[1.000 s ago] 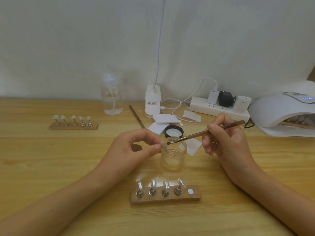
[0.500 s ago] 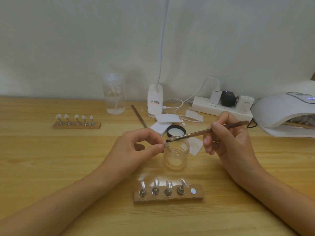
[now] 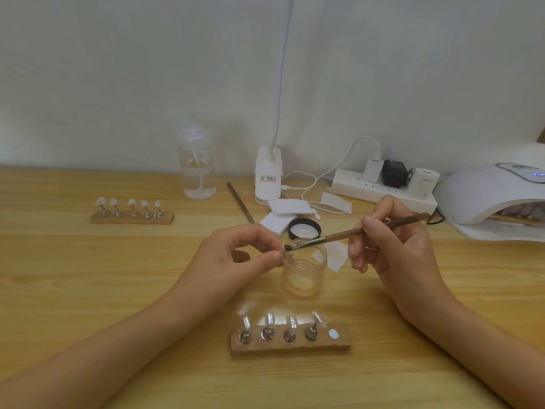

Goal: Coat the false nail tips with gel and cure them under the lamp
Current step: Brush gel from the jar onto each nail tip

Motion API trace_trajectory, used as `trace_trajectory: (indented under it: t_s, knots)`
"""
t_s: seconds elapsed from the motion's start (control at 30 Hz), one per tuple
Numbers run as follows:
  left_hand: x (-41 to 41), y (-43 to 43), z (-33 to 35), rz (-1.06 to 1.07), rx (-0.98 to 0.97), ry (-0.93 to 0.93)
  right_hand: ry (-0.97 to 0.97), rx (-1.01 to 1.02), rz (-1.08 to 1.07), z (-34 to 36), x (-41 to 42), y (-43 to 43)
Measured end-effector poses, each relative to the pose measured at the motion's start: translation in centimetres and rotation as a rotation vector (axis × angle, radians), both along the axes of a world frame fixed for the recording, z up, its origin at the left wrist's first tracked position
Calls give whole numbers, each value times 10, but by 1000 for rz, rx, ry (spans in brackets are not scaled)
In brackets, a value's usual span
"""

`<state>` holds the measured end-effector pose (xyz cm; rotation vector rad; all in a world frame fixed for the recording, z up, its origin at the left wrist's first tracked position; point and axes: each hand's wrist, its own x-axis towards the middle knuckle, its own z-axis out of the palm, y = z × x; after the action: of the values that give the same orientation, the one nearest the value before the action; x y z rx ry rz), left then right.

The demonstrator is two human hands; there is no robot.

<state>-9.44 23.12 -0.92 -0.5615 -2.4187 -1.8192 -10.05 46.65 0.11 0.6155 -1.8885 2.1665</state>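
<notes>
- The left hand (image 3: 233, 258) hovers beside the open glass jar (image 3: 305, 270), thumb and forefinger pinching a clear nail tip (image 3: 288, 252) just above the jar's rim.
- The right hand (image 3: 395, 246) grips a brown brush (image 3: 354, 231) like a pen, with the bristles touching the pinched tip.
- Nearer the person, a wooden holder (image 3: 290, 343) carries four tips on metal stands.
- A second holder (image 3: 131, 218) sits far left.
- The curing lamp (image 3: 483, 196) stands at the right edge.
- A black lid (image 3: 304, 228) lies just behind the jar.
</notes>
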Motion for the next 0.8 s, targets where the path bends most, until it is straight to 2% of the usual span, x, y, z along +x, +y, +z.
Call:
trace_trajectory:
  t_s: [0.33, 0.7, 0.8]
  knots:
    - [-1, -2, -2, -10, 7, 2, 28, 58, -95, -2, -1, 3]
    - [-1, -2, -3, -26, 22, 2, 17, 23, -248, 6, -6, 26]
    - [-1, -2, -3, -21, 17, 4, 18, -6, -204, 8, -11, 35]
